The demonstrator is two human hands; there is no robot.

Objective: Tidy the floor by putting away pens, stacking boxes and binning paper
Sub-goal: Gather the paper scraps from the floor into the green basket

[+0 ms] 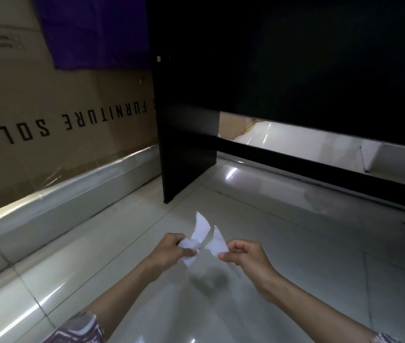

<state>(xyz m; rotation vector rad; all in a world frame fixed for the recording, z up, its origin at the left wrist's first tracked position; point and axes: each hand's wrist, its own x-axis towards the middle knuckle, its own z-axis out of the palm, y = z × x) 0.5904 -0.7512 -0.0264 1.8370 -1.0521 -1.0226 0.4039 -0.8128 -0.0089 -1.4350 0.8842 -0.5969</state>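
Two bare hands meet low in the near middle of the scene, above a glossy pale tiled floor (pixel 283 243), each with a piece of white paper. The left hand (pixel 171 246) has its fingers curled round a crumpled white paper piece (pixel 197 233), part of it bunched inside the fist and a pointed flap standing up toward the far side. The right hand (pixel 243 253), just to the right of it, pinches a second white paper piece (pixel 216 242) between thumb and curled fingers; the two pieces come very close at their inner edges (whether they touch or are joined there cannot be told). Both pieces are held clear of the floor, and a dim shadow lies on the tiles beneath them. A patterned sleeve (pixel 78 328) shows at the near left edge. Farther off, a black desk side panel (pixel 184 149) stands upright on the tiles, with a dark desk front (pixel 295 70) stretching away to the right and a lit gap along its lower edge. On the far left a large cardboard box (pixel 48 125) printed with upside-down lettering leans behind a pale skirting ledge (pixel 73 201), and a purple cloth (pixel 92 30) hangs over the top of the box.
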